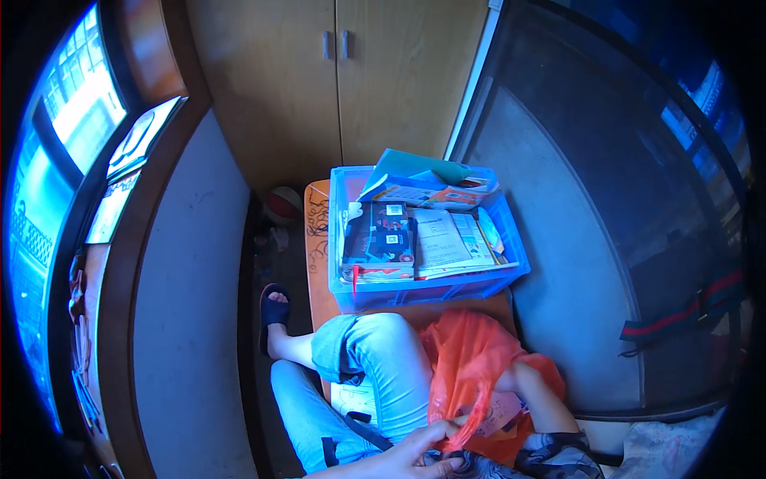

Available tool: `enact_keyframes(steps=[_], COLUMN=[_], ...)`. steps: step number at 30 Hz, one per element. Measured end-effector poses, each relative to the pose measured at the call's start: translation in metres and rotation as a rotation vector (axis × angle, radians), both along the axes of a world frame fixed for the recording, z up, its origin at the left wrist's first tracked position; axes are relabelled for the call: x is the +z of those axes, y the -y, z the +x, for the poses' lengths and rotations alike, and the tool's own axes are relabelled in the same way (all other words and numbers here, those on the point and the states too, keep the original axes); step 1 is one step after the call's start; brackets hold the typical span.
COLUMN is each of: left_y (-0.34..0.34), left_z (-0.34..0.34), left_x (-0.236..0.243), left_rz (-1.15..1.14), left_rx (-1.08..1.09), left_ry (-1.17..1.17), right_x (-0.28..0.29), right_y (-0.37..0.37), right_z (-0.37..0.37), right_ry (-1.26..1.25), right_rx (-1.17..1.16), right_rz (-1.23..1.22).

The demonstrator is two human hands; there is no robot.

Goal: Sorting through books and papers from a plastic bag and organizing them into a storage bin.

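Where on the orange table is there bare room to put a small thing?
A narrow strip of the orange table lies bare between the blue bin and the red bag. Left of the bin, another strip has dark curls, drawn or loose, I cannot tell. The bin is crowded with books.

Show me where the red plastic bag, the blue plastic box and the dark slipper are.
Red plastic bag [469, 350], head view: crumpled upper part.
Blue plastic box [431, 291], head view: front wall.
Dark slipper [276, 311], head view: strap.

Free room left of blue bin [431, 294]; knee [383, 334], red bag [471, 343] crowd front; grey panel [550, 207] right.
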State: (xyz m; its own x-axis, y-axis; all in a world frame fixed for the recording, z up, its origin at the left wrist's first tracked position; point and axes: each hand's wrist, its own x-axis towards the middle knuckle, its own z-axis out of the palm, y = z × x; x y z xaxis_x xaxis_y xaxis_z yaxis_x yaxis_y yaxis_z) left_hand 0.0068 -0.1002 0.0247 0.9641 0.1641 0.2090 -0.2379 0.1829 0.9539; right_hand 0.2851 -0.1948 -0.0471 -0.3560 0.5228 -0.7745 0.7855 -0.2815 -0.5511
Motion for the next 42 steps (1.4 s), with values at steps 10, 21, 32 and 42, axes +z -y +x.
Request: enact_keyframes(steps=[10,21,32,42], left_y=[-0.018,-0.009,-0.009,-0.01], left_z=[-0.001,-0.013,-0.028,-0.001], left_x=[-0.01,-0.021,-0.029,-0.001], left_rz=[-0.546,-0.22,-0.16,0.029], left_rx=[0.171,0.134,0.334,0.194], left_ry=[-0.135,-0.208,-0.259,-0.171], right_x=[0.114,0.051,0.101,0.07], right_y=[-0.104,-0.214,-0.283,-0.289], right_z=[-0.056,0.095,0.154,0.161], right_ry=[-0.428,0.505,0.676,0.733], right_rx=[0.454,-1.003,-1.061,-0.623], right_rz=[-0.083,1.415,1.54,1.446])
